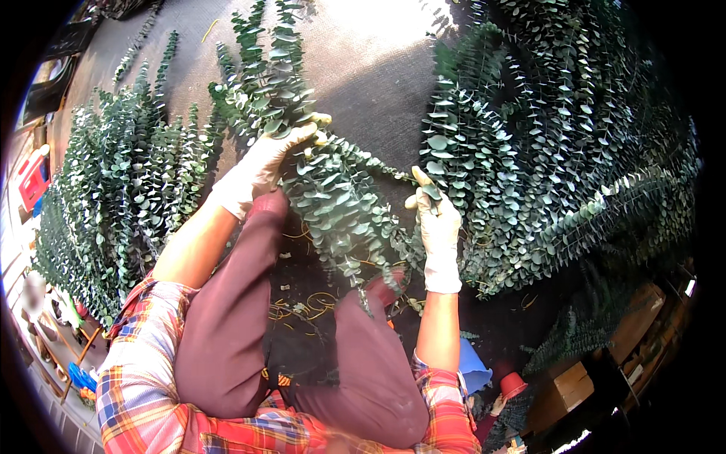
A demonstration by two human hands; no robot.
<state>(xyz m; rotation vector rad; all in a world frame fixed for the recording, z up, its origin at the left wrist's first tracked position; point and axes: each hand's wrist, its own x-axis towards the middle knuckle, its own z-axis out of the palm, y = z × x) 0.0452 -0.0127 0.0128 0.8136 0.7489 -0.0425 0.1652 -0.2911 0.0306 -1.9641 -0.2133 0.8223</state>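
My left hand (261,163), in a pale glove, is closed round a bunch of eucalyptus stems (340,200). Leafy tips rise above that fist, and more foliage hangs below it, between my knees. My right hand (440,227), gloved too, pinches the end of a thin eucalyptus sprig (370,160) that stretches across from the bunch. A round leaf shows by its thumb and finger. Beside my right hand lies a large pile of eucalyptus (529,151); a smaller pile (128,181) lies left of my left arm.
Dark matting (370,98) covers the floor, with yellow rubber bands (318,303) and leaf scraps scattered between my legs. At the lower right are a blue container (473,368), a red bucket (513,384), a cardboard box (573,386) and another person's hand (498,405).
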